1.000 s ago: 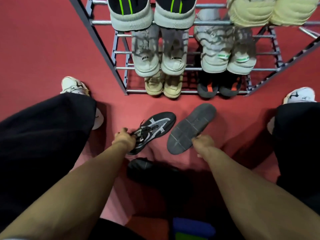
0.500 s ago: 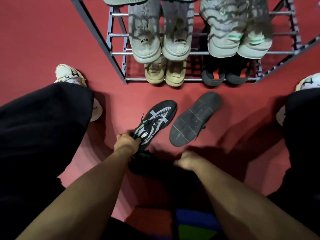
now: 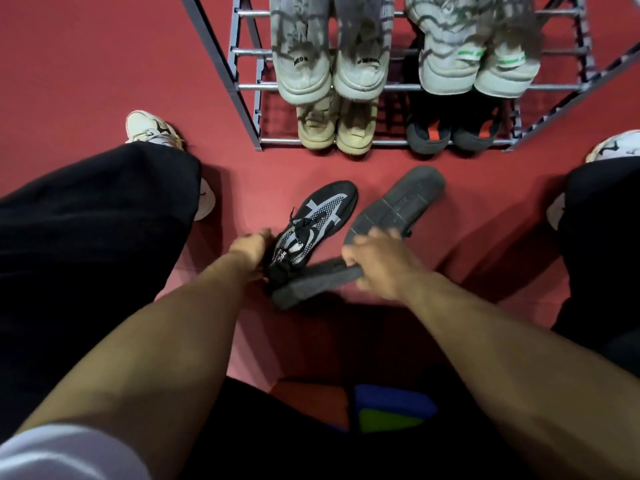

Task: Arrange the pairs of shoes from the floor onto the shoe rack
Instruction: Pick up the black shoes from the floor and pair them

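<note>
Red floor (image 3: pixel 104 64) runs under everything, and nearest the camera the left hand (image 3: pixel 247 244) is closed on the heel of an upright black knit sneaker (image 3: pixel 313 226), while the right hand (image 3: pixel 377 263) curls around a dark shoe (image 3: pixel 311 285) lying on its side just below it. Beyond them an overturned dark shoe (image 3: pixel 398 206) rests sole-up. Farther off, the shoe rack (image 3: pixel 242 88) already holds several pairs, so this looks like the pick-up step; next, lift, pair properly and find a free spot.
</note>
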A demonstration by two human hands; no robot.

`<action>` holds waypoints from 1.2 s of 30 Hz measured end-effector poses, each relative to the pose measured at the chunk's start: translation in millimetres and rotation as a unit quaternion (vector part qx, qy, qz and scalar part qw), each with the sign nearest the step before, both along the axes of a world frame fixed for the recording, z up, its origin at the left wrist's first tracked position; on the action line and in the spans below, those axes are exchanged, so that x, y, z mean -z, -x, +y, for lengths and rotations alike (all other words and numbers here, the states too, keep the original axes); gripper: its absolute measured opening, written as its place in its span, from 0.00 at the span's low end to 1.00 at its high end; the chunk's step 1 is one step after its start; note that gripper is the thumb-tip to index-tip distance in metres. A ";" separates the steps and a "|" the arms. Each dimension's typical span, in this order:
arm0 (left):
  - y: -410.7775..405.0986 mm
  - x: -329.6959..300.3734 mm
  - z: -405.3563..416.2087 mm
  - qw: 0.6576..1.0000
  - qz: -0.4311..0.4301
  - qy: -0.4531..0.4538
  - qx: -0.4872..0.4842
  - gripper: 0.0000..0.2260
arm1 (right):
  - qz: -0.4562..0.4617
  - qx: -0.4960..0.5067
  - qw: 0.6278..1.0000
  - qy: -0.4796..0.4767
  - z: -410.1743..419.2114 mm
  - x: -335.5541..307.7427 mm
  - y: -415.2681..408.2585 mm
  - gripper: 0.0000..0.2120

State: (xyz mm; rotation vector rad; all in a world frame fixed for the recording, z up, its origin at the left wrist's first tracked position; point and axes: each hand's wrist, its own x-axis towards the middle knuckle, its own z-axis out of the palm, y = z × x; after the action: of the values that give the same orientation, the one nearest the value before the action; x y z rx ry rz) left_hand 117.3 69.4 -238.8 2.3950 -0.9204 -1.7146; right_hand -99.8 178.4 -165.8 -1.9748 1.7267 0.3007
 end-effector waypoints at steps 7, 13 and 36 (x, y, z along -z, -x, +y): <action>12.8 3.8 3.6 0.993 0.056 0.085 0.068 0.08 | 0.116 0.153 0.965 0.177 1.1 9.8 4.5 0.22; 17.1 17.8 19.8 0.961 -0.026 0.076 0.264 0.06 | 0.047 0.409 0.902 -0.133 23.2 19.0 15.5 0.25; 44.3 -1.7 34.3 0.949 -0.061 0.208 0.228 0.07 | -0.350 0.474 0.773 -0.238 -13.4 40.9 3.3 0.19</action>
State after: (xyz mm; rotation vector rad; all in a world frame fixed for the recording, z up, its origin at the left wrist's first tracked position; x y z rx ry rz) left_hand 73.1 103.7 -237.1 2.1296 -1.7645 -1.2975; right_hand -103.1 165.0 -206.7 -0.5463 1.6430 -0.3077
